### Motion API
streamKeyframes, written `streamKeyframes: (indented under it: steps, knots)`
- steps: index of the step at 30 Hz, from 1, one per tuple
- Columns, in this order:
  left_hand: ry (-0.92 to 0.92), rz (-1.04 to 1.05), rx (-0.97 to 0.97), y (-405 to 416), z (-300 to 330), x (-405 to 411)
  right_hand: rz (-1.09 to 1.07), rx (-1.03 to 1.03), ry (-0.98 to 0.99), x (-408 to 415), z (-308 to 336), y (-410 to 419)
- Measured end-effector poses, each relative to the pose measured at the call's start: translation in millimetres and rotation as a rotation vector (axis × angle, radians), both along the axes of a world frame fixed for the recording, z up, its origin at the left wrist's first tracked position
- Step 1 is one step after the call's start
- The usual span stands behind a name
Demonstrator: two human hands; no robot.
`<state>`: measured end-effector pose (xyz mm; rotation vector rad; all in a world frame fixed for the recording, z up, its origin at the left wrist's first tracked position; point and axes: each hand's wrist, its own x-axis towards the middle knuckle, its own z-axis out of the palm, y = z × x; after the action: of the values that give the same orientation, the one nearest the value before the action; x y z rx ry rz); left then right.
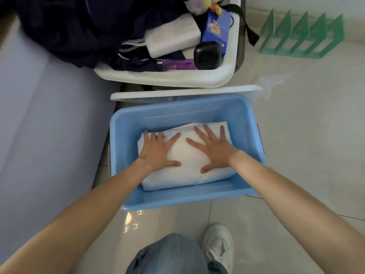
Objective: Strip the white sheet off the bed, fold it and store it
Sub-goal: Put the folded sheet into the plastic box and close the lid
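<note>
Folded white sheet (187, 155) inside blue bin (245, 119), under both grips; left hand (158, 151) and right hand (213, 149) spread flat, pressing down; stripping, folding done; white lid (185, 92) beyond fingertips, not yet fitted.

I have only the one view, from the camera worn on the person's head, looking steeply down and a little forward. It sits close: both forearms run in from the bottom corners, and a knee and a white shoe (218, 247) show at the lower edge. The blue bin (245, 123) on the floor (308, 139) fills the middle. The wide lens bends the bed (39, 125) at left and the white tub (227, 74) at top.
</note>
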<state>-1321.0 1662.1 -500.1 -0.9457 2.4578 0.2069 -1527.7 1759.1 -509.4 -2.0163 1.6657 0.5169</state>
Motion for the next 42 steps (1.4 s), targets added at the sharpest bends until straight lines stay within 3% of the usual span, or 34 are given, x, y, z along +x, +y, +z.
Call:
streamKeyframes:
  steps: [4,8,15,16,18,20,22,23,25,27,31,35,42]
  knots:
    - [0.099,-0.062,0.020,17.8,-9.5,6.0,0.045,-0.071,0.055,4.3,-21.8,-0.3]
    - [0.023,-0.107,0.158,20.1,-30.4,2.7,0.013,-0.084,0.041,0.8,-39.4,-3.6]
    - [-0.008,-0.155,0.095,-7.9,-33.4,-21.0,-0.233,-0.094,0.079,5.9,-15.5,-0.9]
    - [-0.029,-0.154,0.115,-10.4,-26.9,-23.3,-0.249,-0.163,0.046,4.9,-2.6,-0.8]
    - [-0.002,-0.134,0.150,-10.4,-7.0,-22.1,-0.273,-0.553,-0.080,-1.4,25.5,1.7]
    - [0.289,-0.133,0.046,-5.2,23.1,-14.6,-0.304,-1.032,-0.100,-11.0,62.2,4.4]
    - [0.701,-0.150,-0.186,-1.5,50.3,-4.5,-0.349,-1.217,-0.044,-20.0,97.0,-1.4]
    - [0.832,-0.134,-0.300,-3.5,63.2,-0.1,-0.397,-1.203,0.009,-25.4,108.5,-6.7]
    - [0.890,-0.071,-0.430,-12.0,87.1,5.4,-0.492,-1.027,0.115,-37.3,116.1,-17.9]
    - [0.833,-0.007,-0.468,-24.7,101.1,6.1,-0.545,-0.847,0.152,-45.4,112.1,-25.6]
    - [0.648,0.091,-0.348,-42.0,114.2,-2.7,-0.615,-0.826,0.090,-50.7,112.3,-34.2]
    - [0.592,0.122,-0.303,-43.3,116.0,-13.1,-0.534,-0.938,0.069,-48.5,117.0,-39.4]
    - [0.846,-0.102,-0.476,-46.8,140.7,-2.0,-0.453,-1.268,0.015,-40.9,128.8,4.4]
